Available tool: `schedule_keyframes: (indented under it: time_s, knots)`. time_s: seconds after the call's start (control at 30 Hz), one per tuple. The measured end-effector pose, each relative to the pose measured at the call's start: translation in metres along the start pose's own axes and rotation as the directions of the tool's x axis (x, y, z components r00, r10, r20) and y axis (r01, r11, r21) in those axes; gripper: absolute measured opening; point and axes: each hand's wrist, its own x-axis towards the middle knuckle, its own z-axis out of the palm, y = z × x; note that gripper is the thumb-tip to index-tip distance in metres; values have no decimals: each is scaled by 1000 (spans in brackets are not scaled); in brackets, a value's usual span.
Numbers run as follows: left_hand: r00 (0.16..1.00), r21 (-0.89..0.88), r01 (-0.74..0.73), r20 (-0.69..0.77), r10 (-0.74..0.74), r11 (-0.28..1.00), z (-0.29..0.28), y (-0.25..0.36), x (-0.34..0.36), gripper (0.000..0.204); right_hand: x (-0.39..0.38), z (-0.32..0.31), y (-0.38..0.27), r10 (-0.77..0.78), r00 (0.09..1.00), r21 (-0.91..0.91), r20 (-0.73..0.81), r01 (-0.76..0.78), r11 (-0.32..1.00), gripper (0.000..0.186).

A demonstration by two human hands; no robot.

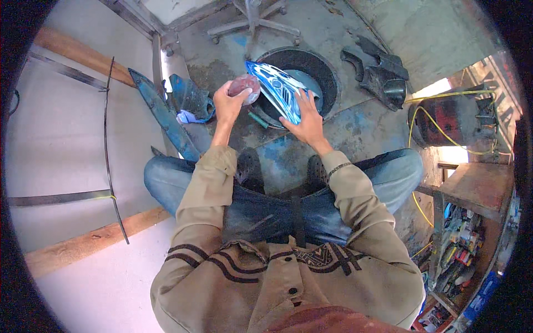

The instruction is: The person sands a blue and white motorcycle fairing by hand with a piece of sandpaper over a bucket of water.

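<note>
Nearest of all is the person's tan jacket (277, 277) with dark trim, and beyond it the knees in blue jeans (266, 211) spread wide to left and right as the person sits on the stained concrete floor (344, 127). Both forearms reach away from the body toward the far side, sleeves ending at the wrists.

The left hand (229, 105) is raised with the wrist bent back, its fingers (222, 91) clenched around a reddish-brown round pad (244, 86) that rests against the near left edge of a blue and white plastic panel (277, 89). The right hand (304, 119) lies palm down, fingers (302, 100) spread flat and pressed on the lower right part of that panel, steadying it rather than gripping round it. The panel is tilted, its pointed end toward the far left, and it sits over a black tyre (311, 69) lying flat on the floor straight ahead of the person.

To the left, near the left knee, a long blue panel (164, 116) and a crumpled blue cloth (191, 102) lie beside a white board (61, 139) crossed by thin metal strips. Far right of the tyre rest black plastic fairing pieces (380, 75). Further right stands a red and dark drum (449, 119) with a yellow cord (438, 130) draped over it, and a rusty counter (477, 186) with cluttered shelves beneath. The base of a wheeled chair (252, 25) shows at the far edge.
</note>
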Motion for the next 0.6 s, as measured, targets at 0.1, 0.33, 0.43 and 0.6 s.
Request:
schedule_keyframes:
  time_s: [0.1,0.33,0.43,0.6]
  knots:
    - [998,-17,-10,57,11,1000,-6,2,8,29,1,0,-1,7,1000,1,17,-7,1000,98]
    - [967,103,-227,143,212,968,-8,26,10,23,1,1,2,21,1000,-1,16,-21,1000,99]
    - [840,502,-532,411,353,682,-5,21,4,33,1,2,1,11,1000,-5,11,-11,1000,99]
    - [786,395,-568,520,334,722,10,11,-8,42,0,3,1,-8,1000,7,-9,8,1000,98]
